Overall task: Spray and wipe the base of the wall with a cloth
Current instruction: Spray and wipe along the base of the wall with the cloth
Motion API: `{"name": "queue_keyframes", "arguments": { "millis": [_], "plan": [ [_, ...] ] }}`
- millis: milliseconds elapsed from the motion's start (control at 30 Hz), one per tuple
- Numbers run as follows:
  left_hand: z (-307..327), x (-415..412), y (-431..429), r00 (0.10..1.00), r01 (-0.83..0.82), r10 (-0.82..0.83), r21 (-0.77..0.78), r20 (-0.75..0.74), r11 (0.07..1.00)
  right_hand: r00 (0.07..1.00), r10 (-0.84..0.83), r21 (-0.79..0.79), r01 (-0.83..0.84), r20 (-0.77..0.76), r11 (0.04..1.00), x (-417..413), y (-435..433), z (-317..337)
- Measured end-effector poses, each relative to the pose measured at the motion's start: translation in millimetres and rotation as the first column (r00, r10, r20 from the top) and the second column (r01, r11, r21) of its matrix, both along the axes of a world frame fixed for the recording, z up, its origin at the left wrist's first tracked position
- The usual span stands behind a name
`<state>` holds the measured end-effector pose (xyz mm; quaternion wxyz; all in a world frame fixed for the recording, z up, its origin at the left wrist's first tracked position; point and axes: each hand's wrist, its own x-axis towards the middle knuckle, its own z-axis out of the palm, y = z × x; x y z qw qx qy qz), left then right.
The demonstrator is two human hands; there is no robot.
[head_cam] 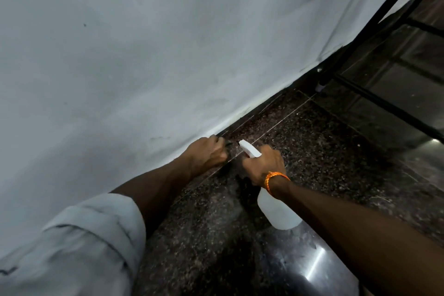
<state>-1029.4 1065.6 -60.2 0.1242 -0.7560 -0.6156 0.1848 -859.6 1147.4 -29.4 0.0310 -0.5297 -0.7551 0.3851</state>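
Both hands sit low where the white wall meets its dark granite skirting. The left hand, fingers curled, clutches a barely visible dark cloth against the skirting. The right hand grips the white spray bottle by its neck, with the nozzle aimed at the skirting.

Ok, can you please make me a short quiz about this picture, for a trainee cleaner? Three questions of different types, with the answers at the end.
1. Multiple choice: which hand grips the spray bottle? A) left hand B) right hand C) both

2. True or false: the nozzle points away from the wall.

3. Fill in: the left hand is at the wall's base, its fingers curled on a dark, mostly hidden ___.

Key:
1. B
2. False; it points toward the wall's base, close to the left hand.
3. cloth
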Motion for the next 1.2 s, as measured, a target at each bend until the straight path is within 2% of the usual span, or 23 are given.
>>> {"name": "queue_keyframes", "arguments": {
  "millis": [67, 167, 233, 333, 433, 533, 634, 734, 834, 934, 1000, 1067, 1200],
  "plan": [
    [-7.5, -2.2, -3.6, 1.0, 0.007, -0.006, -0.048, 0.009, 0.999, 1.0, -0.02, 0.008, 0.02, -0.008, 1.0, 4.8, 9.1, 2.0],
    [-27.8, -13.5, -48.0, 0.985, 0.138, -0.149, -0.126, -0.086, 0.982, 0.999, -0.039, -0.004, 0.039, 0.006, 0.999, 15.8, 22.6, -3.8],
    [-32.5, -20.1, -64.5, 0.98, 0.151, -0.169, -0.166, -0.101, 0.975, 0.999, -0.051, -0.015, 0.051, 0.011, 0.999, 22.9, 31.8, -9.2],
    [-25.3, -19.1, -36.2, 0.987, 0.117, -0.131, -0.139, -0.096, 0.983, 0.997, -0.062, -0.007, 0.062, 0.036, 0.998, 28.7, 45.5, -11.0],
    [-15.3, -0.3, 23.4, 0.998, 0.051, -0.051, 0.015, -0.028, 0.999, 0.995, -0.098, 0.021, 0.098, 0.027, 0.995, 28.7, 60.8, -10.2],
    [-14.0, 11.1, 54.6, 0.999, -0.036, 0.037, -0.007, 0.038, 0.999, 0.992, -0.127, 0.0, 0.127, 0.009, 0.992, 22.6, 70.7, -4.9],
    [-32.3, -8.3, 27.3, 0.994, 0.108, -0.108, -0.068, 0.003, 0.992, 0.998, -0.057, -0.018, 0.056, -0.028, 0.998, 11.9, 83.3, -3.6],
    [-27.2, -18.8, -28.7, 0.987, 0.146, -0.153, -0.143, -0.04, 0.979, 0.999, 0.0, -0.04, -0.002, -0.037, 0.999, 8.0, 90.4, -1.2],
    [-7.6, -17.2, -64.9, 0.996, 0.087, -0.09, -0.11, -0.027, 0.99, 0.999, 0.028, -0.073, -0.031, -0.044, 0.997, 3.2, 91.6, -0.5],
    [1.0, -10.8, -59.1, 0.997, 0.007, -0.025, -0.226, -0.077, 0.974, 0.995, 0.071, -0.066, -0.075, -0.065, 0.995, -1.9, 96.8, -8.4],
    [3.0, -10.0, -50.9, 0.996, -0.062, 0.043, -0.252, -0.078, 0.966, 0.995, 0.072, -0.065, -0.077, -0.064, 0.995, -0.6, 100.1, -13.9],
    [2.4, -10.4, -39.3, 0.993, -0.113, 0.1, -0.248, -0.067, 0.962, 0.997, 0.048, -0.077, -0.053, -0.069, 0.996, 3.9, 103.3, -17.2],
    [-8.9, 0.3, -14.3, 0.997, -0.063, 0.058, -0.121, -0.048, 0.991, 0.998, 0.044, -0.072, -0.046, -0.034, 0.996, 14.7, 114.7, -19.7]
  ]
}}
